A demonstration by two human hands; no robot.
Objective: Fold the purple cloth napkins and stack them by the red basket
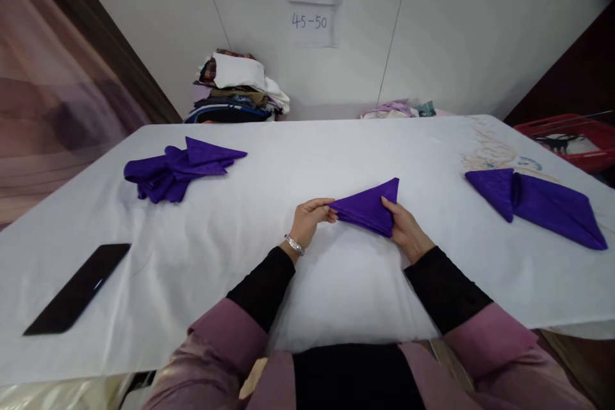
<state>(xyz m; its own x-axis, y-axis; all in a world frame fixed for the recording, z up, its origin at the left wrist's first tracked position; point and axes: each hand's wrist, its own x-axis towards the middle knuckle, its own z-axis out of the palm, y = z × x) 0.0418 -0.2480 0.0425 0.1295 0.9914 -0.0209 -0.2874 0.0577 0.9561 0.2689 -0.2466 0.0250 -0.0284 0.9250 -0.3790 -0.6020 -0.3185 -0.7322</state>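
A purple cloth napkin (pixel 368 206), folded into a layered triangle, is held up between both hands over the white-covered table. My left hand (pixel 310 221) pinches its narrow left corner between thumb and fingers. At the wide right side, my right hand (pixel 406 227) grips it with the thumb on top and the fingers hidden behind and below. More purple napkins (pixel 175 170) lie in a loose, crumpled heap at the left back. On the right rest folded purple napkins (pixel 552 205), one part triangular and the other longer.
A dark flat phone-like slab (pixel 79 288) lies at the table's left front. Behind the white tablecloth (pixel 216 295) stand a pile of folded clothes (pixel 235 93) and some lilac fabric (pixel 394 109). A red basket (pixel 571 141) stands beyond the right edge, and a curtain (pixel 62 90) hangs at left.
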